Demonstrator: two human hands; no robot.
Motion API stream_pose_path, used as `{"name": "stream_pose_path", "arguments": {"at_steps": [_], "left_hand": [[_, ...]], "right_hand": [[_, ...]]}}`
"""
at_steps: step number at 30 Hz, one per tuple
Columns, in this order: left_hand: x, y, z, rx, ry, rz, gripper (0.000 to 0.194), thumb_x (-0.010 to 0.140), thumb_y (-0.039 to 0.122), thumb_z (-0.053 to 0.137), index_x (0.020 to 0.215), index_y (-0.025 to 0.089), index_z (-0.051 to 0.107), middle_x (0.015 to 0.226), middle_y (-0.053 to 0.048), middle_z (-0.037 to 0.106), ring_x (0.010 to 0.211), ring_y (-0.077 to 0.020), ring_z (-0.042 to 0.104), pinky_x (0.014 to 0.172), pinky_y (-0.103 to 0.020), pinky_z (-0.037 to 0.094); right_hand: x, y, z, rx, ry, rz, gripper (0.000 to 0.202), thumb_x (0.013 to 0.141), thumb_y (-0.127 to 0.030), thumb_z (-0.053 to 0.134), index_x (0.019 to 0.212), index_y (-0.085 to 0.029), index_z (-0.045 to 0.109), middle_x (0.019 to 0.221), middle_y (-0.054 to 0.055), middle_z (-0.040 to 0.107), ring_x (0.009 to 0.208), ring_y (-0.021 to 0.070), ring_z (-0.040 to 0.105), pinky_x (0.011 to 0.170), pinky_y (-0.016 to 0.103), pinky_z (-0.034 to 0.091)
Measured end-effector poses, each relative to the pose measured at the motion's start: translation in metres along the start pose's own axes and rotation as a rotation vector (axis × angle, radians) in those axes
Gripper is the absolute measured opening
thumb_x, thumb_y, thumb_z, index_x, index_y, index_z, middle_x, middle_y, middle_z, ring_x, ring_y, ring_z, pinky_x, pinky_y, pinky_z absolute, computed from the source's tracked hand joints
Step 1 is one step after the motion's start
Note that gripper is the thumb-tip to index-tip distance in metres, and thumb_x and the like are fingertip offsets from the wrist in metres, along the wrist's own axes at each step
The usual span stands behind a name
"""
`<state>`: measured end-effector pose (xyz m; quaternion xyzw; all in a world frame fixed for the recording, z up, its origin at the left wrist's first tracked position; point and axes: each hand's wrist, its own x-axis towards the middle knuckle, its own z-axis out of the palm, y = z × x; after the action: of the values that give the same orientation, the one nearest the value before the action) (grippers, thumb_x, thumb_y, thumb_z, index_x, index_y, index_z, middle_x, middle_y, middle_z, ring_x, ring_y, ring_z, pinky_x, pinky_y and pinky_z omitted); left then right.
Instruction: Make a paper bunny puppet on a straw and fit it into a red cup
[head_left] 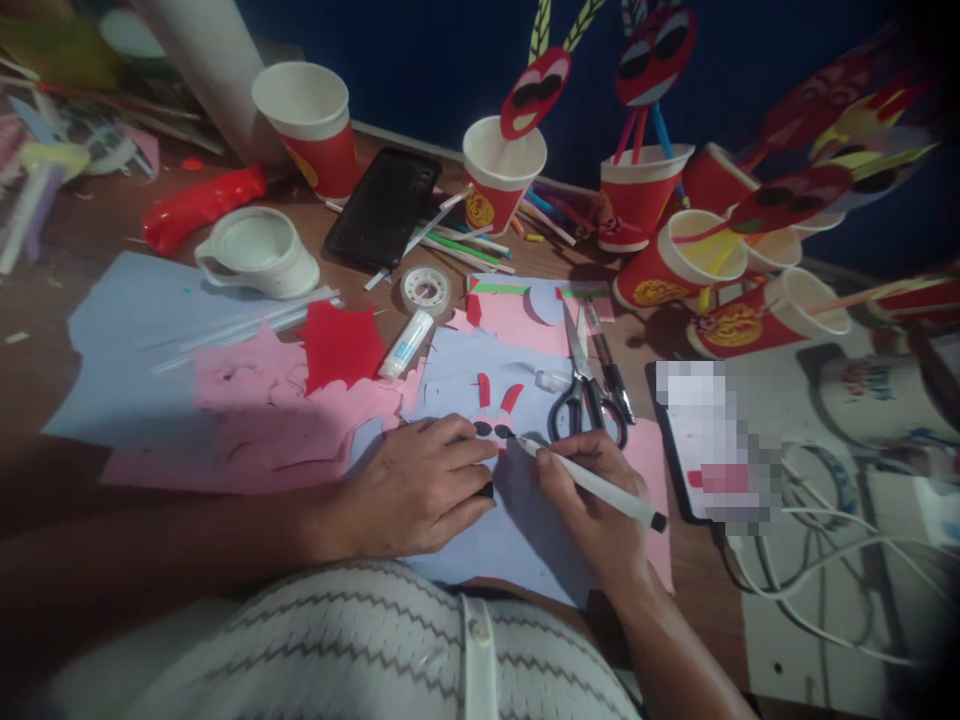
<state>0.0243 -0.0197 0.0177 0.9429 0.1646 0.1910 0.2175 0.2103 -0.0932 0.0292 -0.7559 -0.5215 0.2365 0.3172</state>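
My right hand [592, 490] is closed around a white marker [600, 487] with a black end. The marker's tip touches the edge of a small paper face [491, 425] with two black eyes and two red ear-like strips. My left hand [427, 485] rests on the blue paper [540, 545], its fingertips against the left side of the face. A small black piece, apparently a marker cap [486, 490], pokes out between its fingers; the rest is hidden. Black-handled scissors [581, 385] lie just beyond my right hand, next to a black pen [609, 365].
A glue stick [406, 345], tape roll [425, 290], red paper [343, 345] and pink scraps [277, 420] lie around the hands. Behind stand red paper cups [504, 175], a white mug [259, 255] and a black phone [384, 207]. Another phone [694, 440] and cables [810, 570] lie right.
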Motion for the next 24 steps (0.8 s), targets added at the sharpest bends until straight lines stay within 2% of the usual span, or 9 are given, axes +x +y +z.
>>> {"name": "stream_pose_path", "arguments": {"at_steps": [11, 16, 24], "left_hand": [[0.0003, 0.0005, 0.0002, -0.004, 0.018, 0.004, 0.018, 0.088, 0.022, 0.053, 0.08, 0.014, 0.066, 0.108, -0.007, 0.066, 0.097, -0.0217, 0.052, 0.082, -0.035, 0.049], [0.0001, 0.0, 0.0005, 0.001, 0.012, 0.008, 0.018, 0.088, 0.023, 0.052, 0.082, 0.014, 0.066, 0.111, -0.006, 0.066, 0.098, -0.0217, 0.052, 0.083, -0.035, 0.048], [0.0004, 0.0007, -0.0008, 0.003, 0.008, -0.001, 0.019, 0.088, 0.023, 0.051, 0.081, 0.014, 0.066, 0.11, -0.006, 0.066, 0.097, -0.0218, 0.052, 0.082, -0.035, 0.049]], "right_hand": [[-0.0021, -0.0015, 0.0005, 0.017, -0.008, 0.017, 0.019, 0.079, -0.037, 0.058, 0.069, -0.021, 0.053, 0.05, -0.002, 0.064, 0.041, 0.014, 0.06, 0.038, 0.021, 0.044], [-0.0037, 0.001, -0.0008, 0.048, 0.052, 0.055, 0.018, 0.078, -0.037, 0.06, 0.071, -0.021, 0.055, 0.051, -0.002, 0.064, 0.042, 0.0142, 0.059, 0.038, 0.022, 0.044], [-0.0022, 0.0004, -0.0003, 0.015, 0.05, 0.02, 0.019, 0.078, -0.037, 0.059, 0.069, -0.021, 0.053, 0.05, -0.003, 0.064, 0.041, 0.0138, 0.059, 0.038, 0.022, 0.044]]}}
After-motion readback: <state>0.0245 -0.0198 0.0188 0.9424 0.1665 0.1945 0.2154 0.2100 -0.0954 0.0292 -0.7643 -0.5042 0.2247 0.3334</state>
